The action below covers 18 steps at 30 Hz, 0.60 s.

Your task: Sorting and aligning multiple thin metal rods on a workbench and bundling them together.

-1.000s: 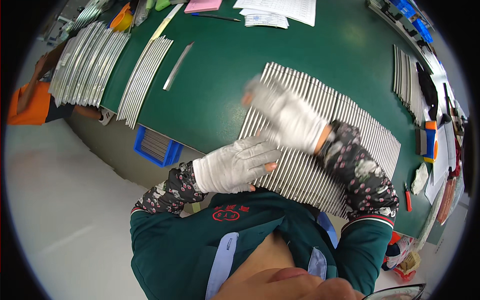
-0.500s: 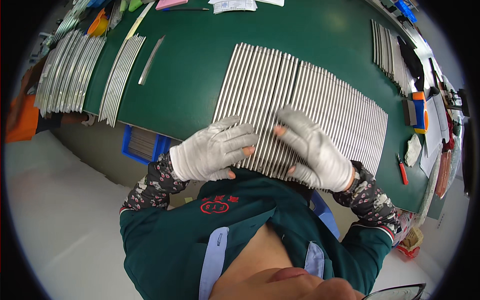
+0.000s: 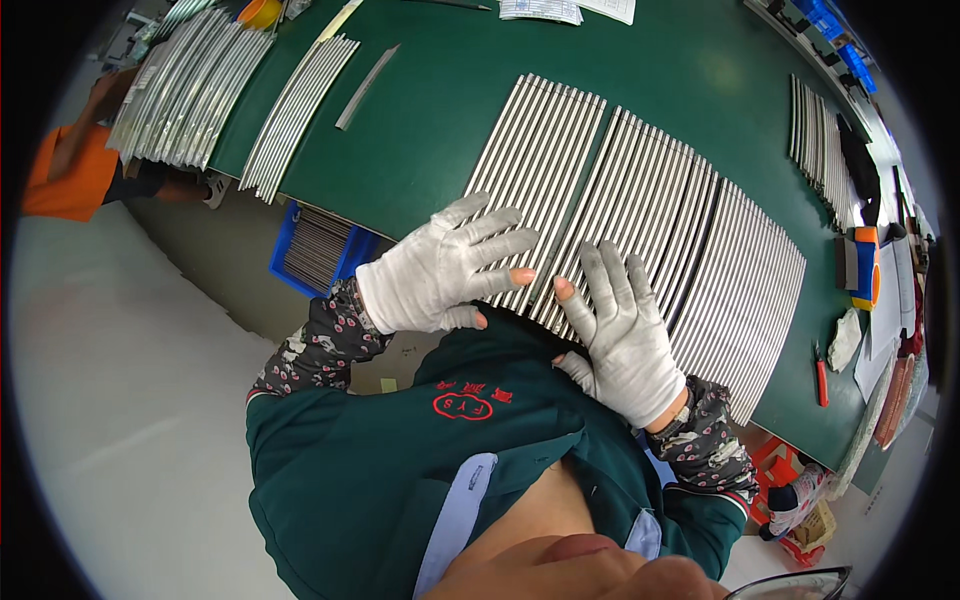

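A wide row of long silver metal strips (image 3: 660,215) lies side by side on the green table (image 3: 450,110). My left hand (image 3: 445,270), in a white glove with cut fingertips, lies flat with spread fingers on the near ends of the left group of strips. My right hand (image 3: 625,330), gloved the same way, presses flat on the near ends of the strips just to its right. A narrow gap separates the left group from the rest. Neither hand grips anything.
More strip bundles (image 3: 195,85) lie at the table's far left, a single strip (image 3: 365,75) beside them. A blue crate (image 3: 315,245) of strips sits under the table edge. A person in orange (image 3: 70,170) is at the left. Papers, a blue-orange tool (image 3: 862,265) and red cutters (image 3: 820,375) lie around.
My right hand came back from the far part of the strips to their near ends. Both hands now lie flat side by side, and the left group of strips stands slightly apart.
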Each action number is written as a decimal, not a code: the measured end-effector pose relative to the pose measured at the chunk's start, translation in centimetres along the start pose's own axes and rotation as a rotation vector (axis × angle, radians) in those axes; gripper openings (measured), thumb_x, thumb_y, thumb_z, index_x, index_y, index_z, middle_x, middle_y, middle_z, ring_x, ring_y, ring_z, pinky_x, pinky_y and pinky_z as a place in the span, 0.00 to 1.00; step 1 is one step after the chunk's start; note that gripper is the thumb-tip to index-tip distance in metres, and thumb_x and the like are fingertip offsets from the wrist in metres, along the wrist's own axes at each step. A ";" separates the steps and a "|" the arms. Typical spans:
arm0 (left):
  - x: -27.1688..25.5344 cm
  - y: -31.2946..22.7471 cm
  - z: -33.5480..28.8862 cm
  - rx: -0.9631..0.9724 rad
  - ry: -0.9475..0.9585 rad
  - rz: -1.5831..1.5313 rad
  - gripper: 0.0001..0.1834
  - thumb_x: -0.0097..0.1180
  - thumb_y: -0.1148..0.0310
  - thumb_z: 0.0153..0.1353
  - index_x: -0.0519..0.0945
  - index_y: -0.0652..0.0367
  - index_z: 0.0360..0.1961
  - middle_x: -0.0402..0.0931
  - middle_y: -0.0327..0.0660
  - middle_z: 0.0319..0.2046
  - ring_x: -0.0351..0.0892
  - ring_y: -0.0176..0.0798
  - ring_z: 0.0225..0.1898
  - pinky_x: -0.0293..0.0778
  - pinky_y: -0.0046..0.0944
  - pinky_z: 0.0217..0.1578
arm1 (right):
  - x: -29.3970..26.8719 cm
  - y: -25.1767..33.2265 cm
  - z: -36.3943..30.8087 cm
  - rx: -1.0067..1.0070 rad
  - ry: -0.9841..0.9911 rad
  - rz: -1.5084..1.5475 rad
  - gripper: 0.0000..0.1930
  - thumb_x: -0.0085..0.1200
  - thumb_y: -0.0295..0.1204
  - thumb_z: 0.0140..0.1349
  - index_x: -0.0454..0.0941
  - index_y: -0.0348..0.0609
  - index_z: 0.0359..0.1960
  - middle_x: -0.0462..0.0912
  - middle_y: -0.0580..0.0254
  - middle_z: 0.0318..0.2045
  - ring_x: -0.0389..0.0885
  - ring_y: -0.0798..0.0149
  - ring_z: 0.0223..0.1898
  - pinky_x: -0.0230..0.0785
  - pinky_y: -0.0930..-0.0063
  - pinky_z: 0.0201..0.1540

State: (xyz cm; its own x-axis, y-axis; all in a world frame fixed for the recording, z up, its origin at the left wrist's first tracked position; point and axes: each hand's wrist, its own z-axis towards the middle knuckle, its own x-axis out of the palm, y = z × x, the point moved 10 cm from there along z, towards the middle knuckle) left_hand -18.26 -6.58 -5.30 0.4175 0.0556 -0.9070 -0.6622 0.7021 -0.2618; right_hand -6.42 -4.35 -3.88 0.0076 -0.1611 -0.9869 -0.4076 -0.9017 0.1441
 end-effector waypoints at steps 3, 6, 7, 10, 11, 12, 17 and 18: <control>-0.3 0.3 -0.1 0.010 -0.076 -0.033 0.38 0.33 0.35 0.66 0.51 0.37 0.74 0.66 0.53 0.61 0.68 0.60 0.60 0.60 0.68 0.61 | 0.0 -0.1 0.3 -0.028 -0.011 -0.002 0.42 0.61 0.51 0.51 0.63 0.47 0.67 0.56 0.42 0.70 0.51 0.42 0.73 0.37 0.45 0.74; -0.8 0.4 0.0 0.038 -0.130 -0.076 0.38 0.32 0.36 0.67 0.51 0.41 0.73 0.68 0.55 0.59 0.70 0.61 0.59 0.62 0.65 0.61 | 0.0 0.0 0.4 -0.029 -0.018 -0.006 0.42 0.61 0.50 0.52 0.64 0.48 0.67 0.57 0.42 0.70 0.52 0.43 0.72 0.37 0.45 0.74; -1.1 0.4 0.0 0.054 -0.159 -0.108 0.38 0.30 0.36 0.67 0.52 0.43 0.73 0.69 0.55 0.57 0.71 0.61 0.58 0.64 0.64 0.60 | 0.1 0.1 0.4 -0.028 -0.015 -0.007 0.42 0.61 0.50 0.52 0.64 0.48 0.67 0.57 0.42 0.70 0.52 0.43 0.72 0.37 0.45 0.74; -1.2 0.3 0.1 0.047 -0.165 -0.099 0.39 0.29 0.35 0.67 0.53 0.46 0.72 0.71 0.55 0.56 0.72 0.62 0.57 0.66 0.63 0.59 | -0.1 0.2 0.5 -0.031 -0.021 -0.020 0.41 0.61 0.50 0.52 0.63 0.48 0.67 0.57 0.42 0.70 0.52 0.43 0.72 0.38 0.46 0.74; -1.3 0.3 0.0 0.048 -0.165 -0.100 0.39 0.29 0.35 0.67 0.53 0.46 0.72 0.71 0.55 0.56 0.72 0.62 0.57 0.66 0.63 0.59 | -0.1 0.3 0.6 -0.033 -0.014 -0.028 0.41 0.61 0.50 0.52 0.63 0.48 0.67 0.57 0.42 0.70 0.52 0.43 0.72 0.38 0.46 0.74; -1.3 0.4 -0.1 0.050 -0.172 -0.109 0.39 0.29 0.35 0.67 0.54 0.47 0.72 0.71 0.55 0.56 0.72 0.62 0.57 0.66 0.63 0.59 | 0.0 0.4 0.8 -0.035 -0.006 -0.036 0.41 0.61 0.50 0.52 0.63 0.48 0.67 0.57 0.42 0.70 0.52 0.42 0.72 0.39 0.46 0.74; -1.6 0.5 -0.2 0.055 -0.181 -0.122 0.40 0.30 0.36 0.67 0.54 0.48 0.72 0.71 0.55 0.55 0.73 0.62 0.57 0.66 0.63 0.59 | -0.2 0.9 1.4 -0.055 -0.025 -0.025 0.41 0.61 0.50 0.53 0.63 0.46 0.67 0.57 0.41 0.70 0.52 0.41 0.72 0.41 0.45 0.73; -1.7 0.5 -0.2 0.067 -0.194 -0.142 0.40 0.30 0.36 0.67 0.53 0.48 0.72 0.71 0.55 0.56 0.73 0.62 0.57 0.66 0.63 0.59 | -0.2 1.0 1.5 -0.057 -0.029 -0.020 0.41 0.60 0.50 0.53 0.63 0.45 0.67 0.57 0.41 0.70 0.52 0.41 0.72 0.41 0.45 0.73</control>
State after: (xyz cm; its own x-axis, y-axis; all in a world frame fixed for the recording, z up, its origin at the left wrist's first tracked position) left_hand -19.47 -6.46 -3.99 0.6194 0.0842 -0.7806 -0.5486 0.7577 -0.3536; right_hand -8.18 -4.63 -3.66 -0.0111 -0.1318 -0.9912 -0.3545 -0.9264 0.1271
